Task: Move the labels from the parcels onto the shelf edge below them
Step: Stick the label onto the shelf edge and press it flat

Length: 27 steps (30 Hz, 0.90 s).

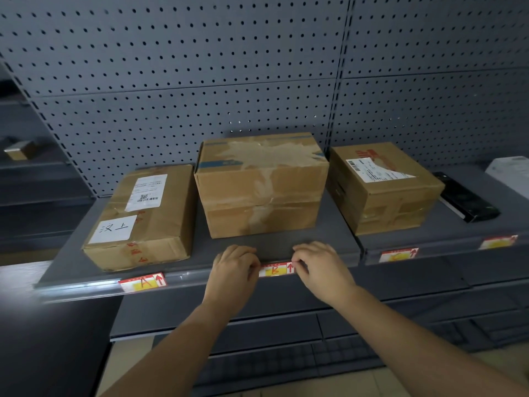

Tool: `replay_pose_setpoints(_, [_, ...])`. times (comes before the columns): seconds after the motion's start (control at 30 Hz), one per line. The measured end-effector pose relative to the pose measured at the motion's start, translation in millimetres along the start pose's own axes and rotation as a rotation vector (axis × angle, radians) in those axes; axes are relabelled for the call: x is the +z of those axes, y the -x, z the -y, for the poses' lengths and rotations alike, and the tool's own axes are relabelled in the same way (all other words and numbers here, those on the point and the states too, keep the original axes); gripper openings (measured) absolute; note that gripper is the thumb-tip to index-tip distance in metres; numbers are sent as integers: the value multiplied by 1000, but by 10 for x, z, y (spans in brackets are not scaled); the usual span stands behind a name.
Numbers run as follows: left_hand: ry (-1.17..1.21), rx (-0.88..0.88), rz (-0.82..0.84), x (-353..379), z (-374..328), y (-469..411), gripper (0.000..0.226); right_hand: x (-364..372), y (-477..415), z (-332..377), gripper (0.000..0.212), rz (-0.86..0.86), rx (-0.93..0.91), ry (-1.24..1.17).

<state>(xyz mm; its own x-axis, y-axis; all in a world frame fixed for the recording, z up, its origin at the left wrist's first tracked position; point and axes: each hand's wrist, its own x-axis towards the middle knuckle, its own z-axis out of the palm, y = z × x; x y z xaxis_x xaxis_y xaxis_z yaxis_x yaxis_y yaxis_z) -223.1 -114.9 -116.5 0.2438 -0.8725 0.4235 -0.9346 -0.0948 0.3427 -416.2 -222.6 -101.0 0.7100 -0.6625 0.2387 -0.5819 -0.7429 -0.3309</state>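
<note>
L hand (234, 270), R hand (322, 267): pinch on B label (275, 270) ends, lengthwise along shelf edge (186, 277), arrow up

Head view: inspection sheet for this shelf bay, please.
Surface: grey shelf, three parcels on it.
Job's things: left parcel, middle parcel, right parcel; label A, label B, third label and fourth label on the shelf edge.
Clutter: black device and white box right of the right parcel.
Hands: left hand and right hand pinch label B's ends.
Cables: nothing seen.
Surroundings: pegboard back wall; small box far left.
</note>
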Motion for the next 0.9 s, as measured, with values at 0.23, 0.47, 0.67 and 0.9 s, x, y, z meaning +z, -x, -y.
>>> replay_pose_setpoints(0.23, [-20, 63, 22, -22, 104, 16, 4, 130, 16, 39, 8, -82, -61, 18])
replay_pose_setpoints(0.47, [44, 17, 18, 58, 126, 28, 8, 123, 19, 5, 6, -96, -68, 35])
replay_pose_setpoints(0.67, [35, 23, 30, 61, 115, 22, 8, 134, 11, -5, 6, -109, -71, 34])
replay_pose_setpoints(0.9, [25, 21, 47, 12, 89, 29, 7, 83, 21, 5, 8, -57, -36, -2])
